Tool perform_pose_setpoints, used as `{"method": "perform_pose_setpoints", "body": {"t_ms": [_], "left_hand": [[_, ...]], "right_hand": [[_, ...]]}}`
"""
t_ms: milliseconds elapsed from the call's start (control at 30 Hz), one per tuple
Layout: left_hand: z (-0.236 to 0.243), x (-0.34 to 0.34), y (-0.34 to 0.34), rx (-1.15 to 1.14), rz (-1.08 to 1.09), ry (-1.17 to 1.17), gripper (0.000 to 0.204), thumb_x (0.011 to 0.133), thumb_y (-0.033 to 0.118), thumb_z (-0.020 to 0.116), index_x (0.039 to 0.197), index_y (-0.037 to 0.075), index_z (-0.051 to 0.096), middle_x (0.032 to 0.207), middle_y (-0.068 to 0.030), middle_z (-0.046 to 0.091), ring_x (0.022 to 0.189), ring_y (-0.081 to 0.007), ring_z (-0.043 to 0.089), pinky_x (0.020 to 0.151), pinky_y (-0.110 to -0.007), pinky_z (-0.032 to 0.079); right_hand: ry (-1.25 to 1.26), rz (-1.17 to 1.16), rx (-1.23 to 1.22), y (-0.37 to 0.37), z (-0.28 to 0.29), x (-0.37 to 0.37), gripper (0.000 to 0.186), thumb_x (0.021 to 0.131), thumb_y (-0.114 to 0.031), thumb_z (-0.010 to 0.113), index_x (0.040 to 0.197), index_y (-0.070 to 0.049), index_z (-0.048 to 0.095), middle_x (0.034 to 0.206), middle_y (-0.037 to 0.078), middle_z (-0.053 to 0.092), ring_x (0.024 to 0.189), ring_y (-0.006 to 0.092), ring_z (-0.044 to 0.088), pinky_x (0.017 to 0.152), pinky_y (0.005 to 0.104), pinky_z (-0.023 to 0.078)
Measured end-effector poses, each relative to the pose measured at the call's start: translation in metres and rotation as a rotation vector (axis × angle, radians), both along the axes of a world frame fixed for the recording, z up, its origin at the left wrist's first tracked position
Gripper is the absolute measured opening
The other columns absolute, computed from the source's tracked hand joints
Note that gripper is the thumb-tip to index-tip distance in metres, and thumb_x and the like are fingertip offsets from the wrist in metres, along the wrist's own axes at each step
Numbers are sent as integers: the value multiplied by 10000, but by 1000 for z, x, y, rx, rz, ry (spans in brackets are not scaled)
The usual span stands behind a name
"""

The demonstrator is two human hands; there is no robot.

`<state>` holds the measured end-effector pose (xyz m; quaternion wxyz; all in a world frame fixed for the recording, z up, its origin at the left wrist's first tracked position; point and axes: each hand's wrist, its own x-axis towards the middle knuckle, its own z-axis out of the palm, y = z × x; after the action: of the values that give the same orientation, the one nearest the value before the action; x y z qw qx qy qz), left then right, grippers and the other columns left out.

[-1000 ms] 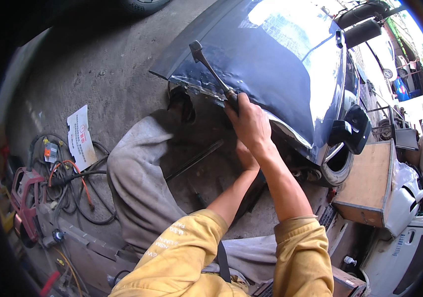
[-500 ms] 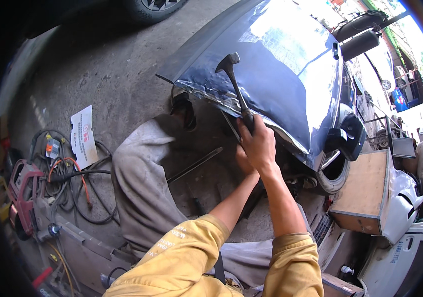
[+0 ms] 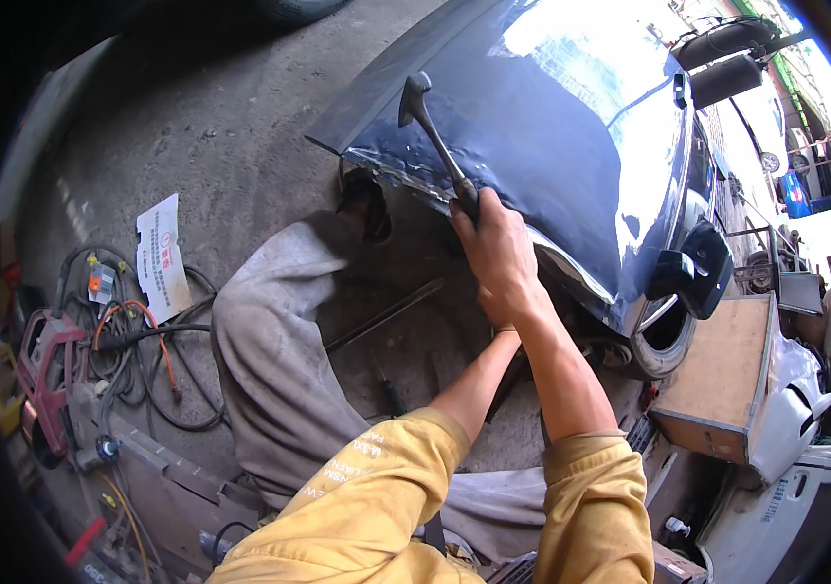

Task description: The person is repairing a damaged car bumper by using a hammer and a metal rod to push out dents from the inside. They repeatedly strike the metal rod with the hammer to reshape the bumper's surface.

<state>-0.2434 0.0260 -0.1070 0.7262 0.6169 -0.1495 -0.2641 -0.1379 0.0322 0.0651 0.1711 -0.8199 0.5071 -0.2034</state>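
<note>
My right hand (image 3: 498, 243) grips the handle of a hammer (image 3: 441, 146), its steel head raised up and to the left over a dark blue car body panel (image 3: 552, 146). The panel's near edge is uneven, with chipped, pale patches toward its left corner. Below and behind the right wrist is my left hand (image 3: 496, 310), close to the panel's underside. It looks curled, but its fingers are mostly hidden, and whatever it holds cannot be made out. A long thin metal bar (image 3: 386, 313) lies on the floor beside my bent left leg.
Coiled cables (image 3: 133, 360), a printed white sheet (image 3: 162, 258) and a red-framed machine (image 3: 46, 375) lie at left. A black side mirror (image 3: 693, 268) juts out at right, above a tyre (image 3: 664, 350). Beyond are a wooden box (image 3: 717, 375) and white car parts (image 3: 776, 516).
The hammer and my right hand have risen up and left, away from the panel's edge. A thin bar seen near my left hand is now hidden. The view has shifted slightly.
</note>
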Motion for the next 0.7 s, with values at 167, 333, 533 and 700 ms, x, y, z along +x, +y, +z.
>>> {"method": "perform_pose_setpoints", "body": {"t_ms": [167, 333, 533, 700], "left_hand": [[-3, 4, 10, 9, -15, -14, 289, 989, 329, 533, 830, 87, 538, 709, -32, 573, 635, -179, 595, 527, -314, 458], [-1, 4, 16, 6, -31, -4, 313, 1004, 343, 511, 812, 95, 526, 689, -18, 553, 613, -162, 581, 511, -304, 448], [4, 5, 10, -38, -54, 61, 345, 1022, 360, 486, 791, 105, 511, 665, -1, 530, 586, -143, 563, 492, -292, 436], [8, 11, 25, -113, -102, 237, 372, 1036, 375, 465, 774, 113, 499, 645, 13, 511, 564, -127, 548, 476, -282, 427]], "right_hand": [[-138, 55, -88, 3, -8, -4, 352, 916, -313, 661, 872, -8, 492, 696, 247, 626, 679, 470, 607, 593, 529, 462], [70, 27, -87, 11, -13, -17, 334, 925, -322, 640, 909, -21, 494, 700, 240, 636, 701, 455, 630, 582, 521, 482], [8, -26, 24, 11, -9, -24, 353, 930, -334, 643, 917, -7, 509, 773, 267, 629, 780, 480, 605, 650, 522, 463], [-187, -200, 82, 46, 1, -54, 281, 917, -261, 678, 910, 1, 580, 729, 238, 624, 646, 422, 612, 596, 418, 481]]}}
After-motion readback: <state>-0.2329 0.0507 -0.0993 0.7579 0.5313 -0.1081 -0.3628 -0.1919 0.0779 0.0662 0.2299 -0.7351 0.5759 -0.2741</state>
